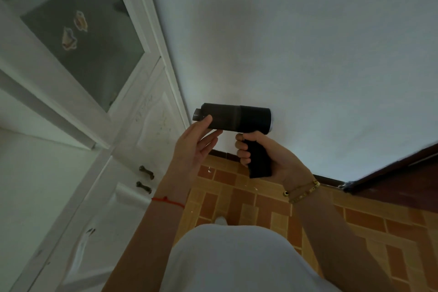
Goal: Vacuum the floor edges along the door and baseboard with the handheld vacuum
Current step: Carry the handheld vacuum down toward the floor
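Handheld vacuum (234, 117) gripped by right hand (267, 161), left hand (192, 147) touching barrel.

The handheld vacuum (233, 118) is a matte black, pistol-shaped unit with a cylindrical barrel lying level, its short nozzle end pointing left toward the white door (142, 125) and its rear end close to the white wall. Its handle drops from the barrel's rear half, held up in the air. Below runs the dark baseboard (221, 154), meeting the orange-brown tiled floor (237, 199).
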